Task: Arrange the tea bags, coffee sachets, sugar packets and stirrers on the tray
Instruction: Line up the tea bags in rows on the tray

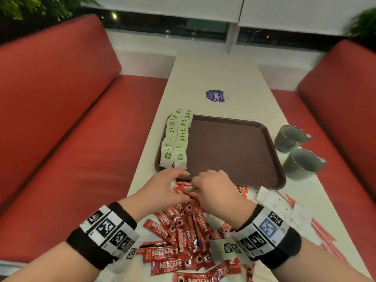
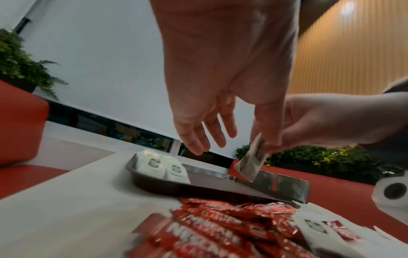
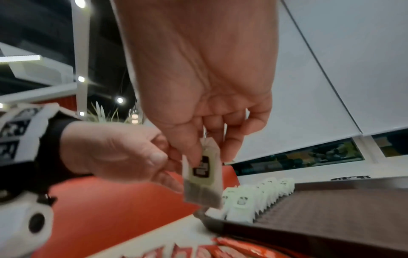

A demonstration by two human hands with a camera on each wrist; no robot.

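Observation:
A brown tray (image 1: 234, 151) lies mid-table with two rows of green-tagged tea bags (image 1: 177, 139) along its left side. Both hands meet just above the tray's near edge. My right hand (image 3: 205, 153) pinches the top of one tea bag (image 3: 203, 174) between thumb and fingers, and it hangs upright. My left hand (image 3: 167, 169) pinches the same tea bag (image 2: 251, 164) at its side with the thumb, its other fingers (image 2: 198, 139) spread. In the head view the hands (image 1: 191, 182) hide the bag. Red coffee sachets (image 1: 183, 237) lie heaped below the wrists.
One loose tea bag (image 1: 225, 249) lies on the sachet heap. White sugar packets (image 1: 280, 204) and pink stirrers (image 1: 325, 235) lie at the near right. Two grey mugs (image 1: 289, 137) stand right of the tray. Red benches flank the table.

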